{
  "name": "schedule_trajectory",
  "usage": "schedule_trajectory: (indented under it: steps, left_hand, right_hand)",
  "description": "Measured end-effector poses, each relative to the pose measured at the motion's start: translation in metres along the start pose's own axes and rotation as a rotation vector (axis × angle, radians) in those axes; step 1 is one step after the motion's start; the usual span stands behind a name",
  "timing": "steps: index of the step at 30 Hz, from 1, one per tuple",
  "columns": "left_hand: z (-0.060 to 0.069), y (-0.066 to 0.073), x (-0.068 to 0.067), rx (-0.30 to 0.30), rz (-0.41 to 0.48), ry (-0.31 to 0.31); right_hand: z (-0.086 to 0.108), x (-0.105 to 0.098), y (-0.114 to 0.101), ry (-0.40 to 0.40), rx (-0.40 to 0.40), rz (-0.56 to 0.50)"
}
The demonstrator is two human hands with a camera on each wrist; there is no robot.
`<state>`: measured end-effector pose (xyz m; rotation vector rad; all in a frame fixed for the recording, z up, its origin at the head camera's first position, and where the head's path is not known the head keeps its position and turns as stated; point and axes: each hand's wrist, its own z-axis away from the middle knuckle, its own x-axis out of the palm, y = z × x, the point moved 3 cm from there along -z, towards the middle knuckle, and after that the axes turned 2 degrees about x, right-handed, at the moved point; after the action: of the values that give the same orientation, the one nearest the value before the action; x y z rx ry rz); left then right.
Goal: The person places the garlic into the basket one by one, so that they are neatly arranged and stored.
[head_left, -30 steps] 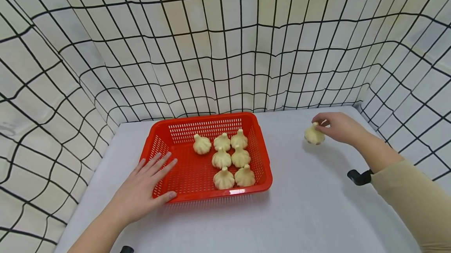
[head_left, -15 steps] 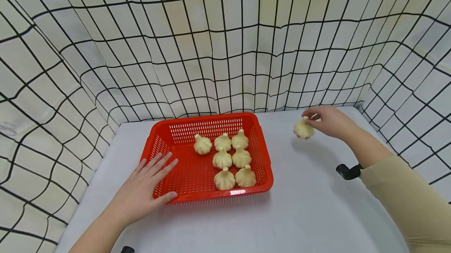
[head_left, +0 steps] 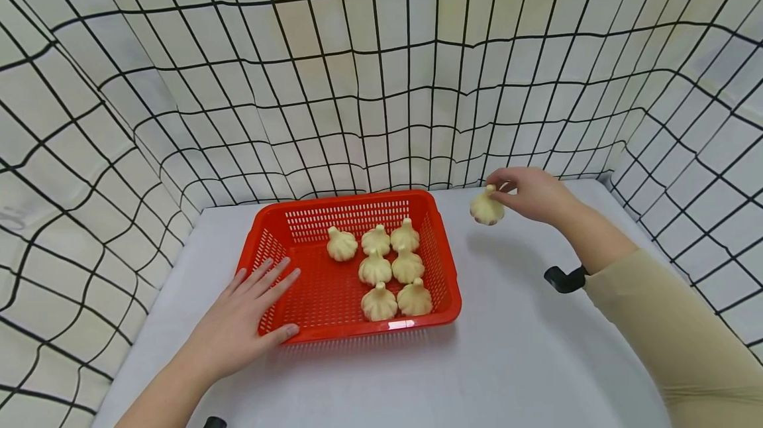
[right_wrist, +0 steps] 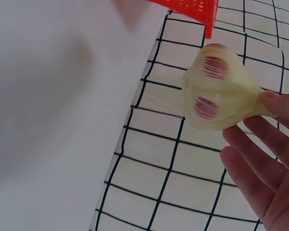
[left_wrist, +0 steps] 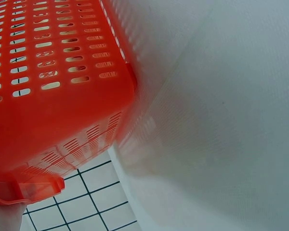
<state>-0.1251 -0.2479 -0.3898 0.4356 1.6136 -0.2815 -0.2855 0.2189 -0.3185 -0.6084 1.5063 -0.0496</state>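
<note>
A garlic bulb [head_left: 487,207] hangs above the table, right of the red basket, its stem pinched between the thumb and fingers of my right hand [head_left: 530,195]. In the right wrist view this bulb [right_wrist: 216,91] shows purple streaks on its pale skin. My left hand [head_left: 241,319] rests with spread, straight fingers over the left front corner of the red plastic basket [head_left: 357,334]. Several garlic bulbs stand in the basket, most toward its right side; one bulb [head_left: 342,244] sits apart near the back middle. The left wrist view shows mainly the slotted outside of the basket [left_wrist: 53,106].
The basket stands on a white-covered table [head_left: 507,348]. A black grid net [head_left: 381,83] over white cloth encloses the back and both sides. A black wrist piece [head_left: 565,279] sits at the right sleeve.
My right hand has carried the garlic bulb leftward and slightly toward the back, closer to the basket. My left hand and the basket with its bulbs have stayed in place.
</note>
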Motion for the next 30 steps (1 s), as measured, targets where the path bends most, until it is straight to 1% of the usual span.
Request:
schedule_trajectory:
  steps: [4,14,22,30]
  left_hand:
    - [0.001,0.0,0.0,-0.004,-0.003,-0.007]
    - [0.001,0.001,-0.001,-0.007,-0.007,-0.003]
    - [0.001,0.001,-0.001,-0.01,-0.007,-0.014]
    - [0.001,0.0,-0.001,0.0,-0.007,-0.006]
  right_hand:
    - [-0.006,0.002,-0.013,0.018,-0.038,-0.003]
    - [-0.02,0.002,-0.044,0.055,-0.065,-0.003]
    - [-0.032,0.004,-0.077,0.026,-0.116,0.002]
    - [-0.043,0.015,-0.112,-0.014,-0.199,0.012]
